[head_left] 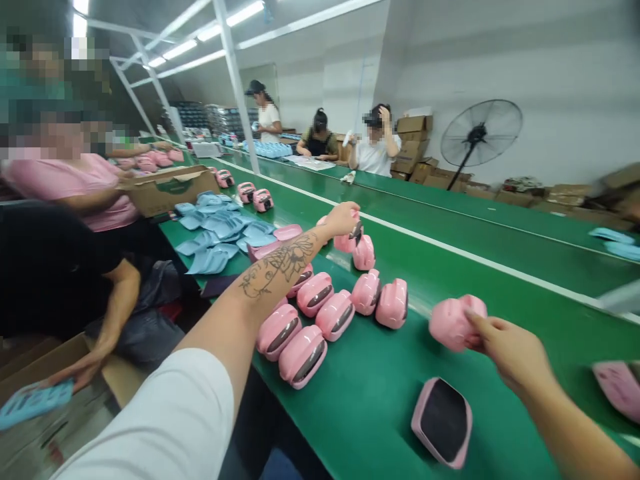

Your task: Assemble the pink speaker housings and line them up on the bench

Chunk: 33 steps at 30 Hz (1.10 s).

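My left arm stretches far out over the green work surface. The fingers of my left hand are closed at the top of a pink plastic housing, partly hiding it. A second pink housing stands right beside it. My right hand pinches another pink housing by its near side, between thumb and fingers. Between my arms stand several pink housings with dark windows, in loose rows. Nearer to me lies a pink piece with a flat black face.
Light blue plastic parts are heaped to the left, by a cardboard box. A co-worker's hand at lower left holds a blue part. A white line runs along the belt. Other people sit opposite, near a large fan.
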Tool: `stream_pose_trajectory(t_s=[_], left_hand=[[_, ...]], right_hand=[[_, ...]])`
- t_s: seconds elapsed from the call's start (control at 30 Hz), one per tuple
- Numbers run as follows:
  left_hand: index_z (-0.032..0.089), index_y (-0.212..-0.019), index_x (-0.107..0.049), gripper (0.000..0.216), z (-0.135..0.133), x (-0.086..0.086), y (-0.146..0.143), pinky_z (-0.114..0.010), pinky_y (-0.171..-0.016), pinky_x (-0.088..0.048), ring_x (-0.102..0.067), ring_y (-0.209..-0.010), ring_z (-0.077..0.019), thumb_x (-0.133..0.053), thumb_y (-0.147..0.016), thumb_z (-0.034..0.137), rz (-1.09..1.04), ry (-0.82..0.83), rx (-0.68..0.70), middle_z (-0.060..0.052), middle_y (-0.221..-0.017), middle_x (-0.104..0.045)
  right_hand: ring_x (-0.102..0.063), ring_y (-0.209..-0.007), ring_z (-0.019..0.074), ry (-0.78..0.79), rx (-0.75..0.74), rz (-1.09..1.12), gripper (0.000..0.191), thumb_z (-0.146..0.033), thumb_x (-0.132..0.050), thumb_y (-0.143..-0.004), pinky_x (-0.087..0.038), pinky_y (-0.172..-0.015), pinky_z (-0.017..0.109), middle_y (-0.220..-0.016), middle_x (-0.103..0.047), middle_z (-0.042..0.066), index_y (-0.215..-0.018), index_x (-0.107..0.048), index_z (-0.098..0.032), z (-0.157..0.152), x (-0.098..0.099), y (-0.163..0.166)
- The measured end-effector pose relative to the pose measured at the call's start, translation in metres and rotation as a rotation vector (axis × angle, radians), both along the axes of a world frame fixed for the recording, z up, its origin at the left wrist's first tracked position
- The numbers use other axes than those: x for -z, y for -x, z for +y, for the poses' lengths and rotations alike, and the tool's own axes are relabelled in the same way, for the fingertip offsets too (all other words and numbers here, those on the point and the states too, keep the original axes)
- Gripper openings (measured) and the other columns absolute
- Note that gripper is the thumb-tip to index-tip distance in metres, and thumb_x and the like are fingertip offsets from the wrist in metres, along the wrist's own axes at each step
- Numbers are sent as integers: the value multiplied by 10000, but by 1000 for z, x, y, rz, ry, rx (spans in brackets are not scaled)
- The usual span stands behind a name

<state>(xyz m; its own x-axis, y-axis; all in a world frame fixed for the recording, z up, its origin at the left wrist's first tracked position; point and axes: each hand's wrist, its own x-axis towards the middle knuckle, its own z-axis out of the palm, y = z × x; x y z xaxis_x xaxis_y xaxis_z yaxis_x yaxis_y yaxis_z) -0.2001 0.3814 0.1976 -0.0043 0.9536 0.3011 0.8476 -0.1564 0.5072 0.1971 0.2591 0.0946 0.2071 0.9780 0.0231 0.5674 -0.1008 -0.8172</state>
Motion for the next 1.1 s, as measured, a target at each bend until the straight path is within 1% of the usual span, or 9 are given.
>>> stream_pose_trajectory(t_s=[0.1, 0.27, 0.4, 0.53, 0.73, 0.83, 0.9, 1.0, 1.1], left_hand=[[181, -1363, -650, 386, 8, 14, -1, -502, -1025, -605, -680, -1216, -273, -682, -1035, 381, 7, 66, -12, -128, -1406, -655], [181, -1352, -655, 378, 16, 36, 4, -483, -1003, -615, -690, -1189, -266, -682, -1035, 385, 53, 227, 9, -122, -1381, -666], [168, -1346, -655, 387, 5, 49, 8, -473, -977, -625, -700, -1160, -265, -691, -1030, 388, 94, 367, 63, -116, -1350, -678], [164, -1356, -651, 400, -16, 56, 13, -479, -979, -625, -700, -1166, -272, -698, -1025, 384, 114, 415, 146, -115, -1356, -676], [173, -1390, -637, 424, -39, 57, 11, -517, -1033, -602, -678, -1233, -292, -705, -1020, 368, 134, 395, 195, -126, -1420, -652], [170, -1433, -617, 469, -45, 54, 6, -529, -1097, -563, -664, -1285, -292, -712, -1007, 342, 150, 376, 226, -138, -1470, -639], [162, -1458, -615, 513, -50, 52, 4, -462, -1151, -526, -658, -1312, -278, -707, -979, 322, 165, 364, 224, -129, -1483, -652], [168, -1440, -656, 544, -53, 47, 4, -351, -1133, -518, -686, -1281, -279, -664, -940, 382, 194, 350, 156, -101, -1409, -719], [182, -1409, -669, 583, -47, 41, -2, -389, -1103, -528, -674, -1300, -344, -629, -938, 523, 221, 301, 17, -134, -1368, -732]], right_hand=[[-761, -598, 295, 107, -58, 80, 607, -821, -701, -739, -607, -617, 417, -670, -767, 160, -625, -670, -225, -10, 8, 27], [-721, -583, 238, 106, -109, 117, 552, -750, -674, -813, -556, -600, 342, -615, -737, 79, -627, -605, -236, -20, 21, 59], [-658, -557, 210, 90, -149, 71, 503, -657, -702, -834, -468, -580, 316, -560, -695, 44, -586, -572, -240, -25, 25, 70], [-619, -558, 180, 93, -186, 42, 437, -531, -728, -866, -425, -579, 298, -551, -653, -6, -595, -567, -228, -27, 28, 72], [-563, -575, 112, 98, -221, 35, 430, -469, -742, -971, -479, -623, 263, -617, -576, -72, -690, -580, -187, -25, 26, 88], [-551, -568, 121, 83, -244, 76, 465, -521, -748, -938, -448, -598, 265, -604, -582, -60, -659, -566, -198, -25, 25, 97], [-560, -562, 143, 81, -263, 115, 498, -585, -750, -884, -422, -575, 279, -572, -593, -39, -618, -551, -214, -26, 25, 97], [-623, -580, 181, 115, -313, 183, 550, -708, -697, -845, -478, -590, 301, -583, -648, 6, -619, -588, -218, -28, 26, 89], [-713, -629, 217, 172, -342, 226, 646, -817, -575, -867, -569, -630, 331, -719, -743, 67, -716, -678, -198, -30, 25, 76]])
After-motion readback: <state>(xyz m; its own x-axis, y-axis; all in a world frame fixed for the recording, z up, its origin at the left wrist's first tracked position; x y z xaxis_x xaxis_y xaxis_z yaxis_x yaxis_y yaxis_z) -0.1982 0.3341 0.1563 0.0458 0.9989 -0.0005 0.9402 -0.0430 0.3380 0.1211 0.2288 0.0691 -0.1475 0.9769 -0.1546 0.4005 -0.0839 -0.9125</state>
